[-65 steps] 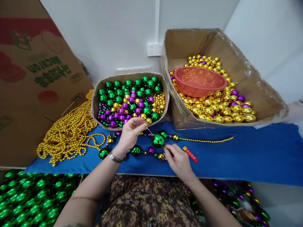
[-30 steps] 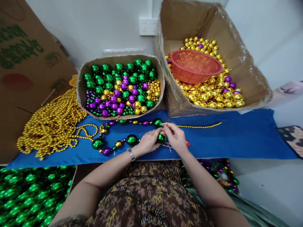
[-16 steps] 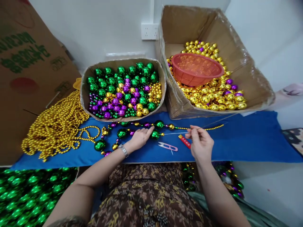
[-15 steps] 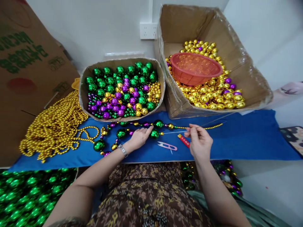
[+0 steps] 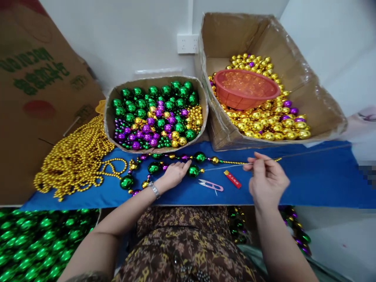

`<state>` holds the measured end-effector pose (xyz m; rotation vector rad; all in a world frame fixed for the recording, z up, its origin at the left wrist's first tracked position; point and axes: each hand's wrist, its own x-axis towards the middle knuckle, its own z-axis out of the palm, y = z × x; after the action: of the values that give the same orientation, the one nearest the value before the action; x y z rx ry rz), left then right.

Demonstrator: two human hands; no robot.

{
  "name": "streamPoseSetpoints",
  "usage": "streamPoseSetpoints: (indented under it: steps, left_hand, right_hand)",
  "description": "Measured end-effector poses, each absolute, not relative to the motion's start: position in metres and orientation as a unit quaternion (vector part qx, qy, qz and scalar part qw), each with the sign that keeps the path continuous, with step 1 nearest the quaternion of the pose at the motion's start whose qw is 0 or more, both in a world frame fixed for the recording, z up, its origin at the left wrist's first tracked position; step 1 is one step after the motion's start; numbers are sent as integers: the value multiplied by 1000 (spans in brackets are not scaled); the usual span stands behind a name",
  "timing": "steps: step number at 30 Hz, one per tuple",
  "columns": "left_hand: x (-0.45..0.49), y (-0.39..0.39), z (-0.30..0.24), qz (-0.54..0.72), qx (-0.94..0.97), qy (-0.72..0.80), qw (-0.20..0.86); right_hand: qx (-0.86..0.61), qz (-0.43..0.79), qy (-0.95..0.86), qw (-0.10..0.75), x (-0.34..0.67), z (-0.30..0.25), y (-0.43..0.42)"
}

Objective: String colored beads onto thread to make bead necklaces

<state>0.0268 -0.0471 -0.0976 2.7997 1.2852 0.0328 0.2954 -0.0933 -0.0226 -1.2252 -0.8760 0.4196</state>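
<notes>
My left hand (image 5: 175,173) lies across a strand of green, purple and gold beads on the blue cloth. Its index finger stretches towards a large green bead (image 5: 193,170), while the other fingers are closed over the strand, partly hidden. From the small gold bead at the strand's end, a pale string (image 5: 225,167) runs tautly to my right hand (image 5: 266,178). The right thumb and fingers pinch this string, and a thin line continues beyond them to the right. Behind lies the strand's other row, ending in small gold beads (image 5: 235,162). Pink thread snips (image 5: 210,185) lie nearer me.
A red-and-yellow packet (image 5: 232,179) lies beside the snips. Behind stand a carton (image 5: 106,125) of mixed beads and a larger carton (image 5: 223,143) holding gold beads and a red basket (image 5: 246,92). Gold bead strings (image 5: 73,160) are heaped at left. Green beads (image 5: 44,243) fill the lower left.
My right hand has moved right and slightly towards me, drawing out a longer stretch of string. My left hand keeps its place on the strand. The view has shifted slightly.
</notes>
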Motion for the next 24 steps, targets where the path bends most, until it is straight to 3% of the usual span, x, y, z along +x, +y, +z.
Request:
streamPoseSetpoints:
  steps: [4,9,13,17,21,24]
  left_hand:
    - [26,-50,-95,-8,905,425,21]
    - [18,-52,-65,106,912,391,57]
    - [-8,-32,-22,216,849,482,-14]
    - [-39,4,1,97,802,586,-66]
    - [-53,24,1,31,790,611,-34]
    - [-50,21,0,182,770,606,78]
  right_hand:
    - [-535,169,-375,738,292,-18,-93]
    - [-567,243,-517,594,281,-27,-105]
    - [-524,230,-656,493,269,-32,-110]
    - [-491,206,-718,449,256,-35,-110]
    - [-469,200,-750,423,246,-39,-110]
    - [-455,183,-772,404,240,-44,-111]
